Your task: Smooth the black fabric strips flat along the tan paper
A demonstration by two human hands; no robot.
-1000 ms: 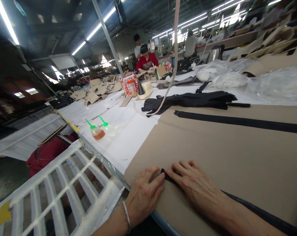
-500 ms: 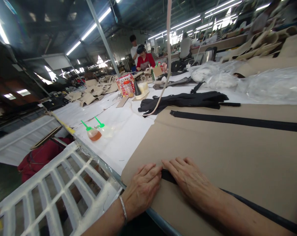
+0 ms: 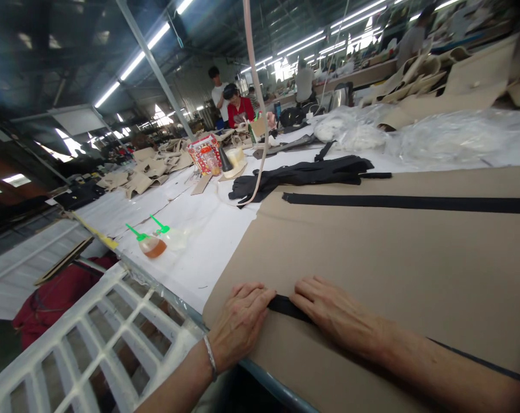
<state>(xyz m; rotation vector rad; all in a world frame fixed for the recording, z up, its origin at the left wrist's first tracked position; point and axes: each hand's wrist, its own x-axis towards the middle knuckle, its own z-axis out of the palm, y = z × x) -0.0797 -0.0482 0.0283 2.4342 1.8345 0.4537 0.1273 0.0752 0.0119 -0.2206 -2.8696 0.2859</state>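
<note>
A long black strip point(image 3: 288, 308) lies on a large tan sheet point(image 3: 371, 258) close to the table's front edge. At its left end, my left hand point(image 3: 243, 321) has its fingers pressed together on the strip, with a bracelet round the wrist. A short way to the right, my right hand point(image 3: 328, 312) grips the same strip with bent fingers. Its fingertips rest at the strip, and the thumb is hidden. My right forearm covers much of the strip's length. Farther back on the sheet, a second black strip point(image 3: 406, 202) runs straight to the right.
Beyond the sheet lie a bundle of black strips point(image 3: 311, 175) and clear plastic bags point(image 3: 453, 140). Two squeeze bottles with green nozzles, one holding amber liquid point(image 3: 153, 246), stand left. A white slatted rack point(image 3: 92, 344) adjoins the table edge. Co-workers point(image 3: 239, 109) are in the background.
My right hand has slid a little to the right along the strip, widening the gap between my hands. My left hand stays at the strip's end. The whole view has shifted slightly.
</note>
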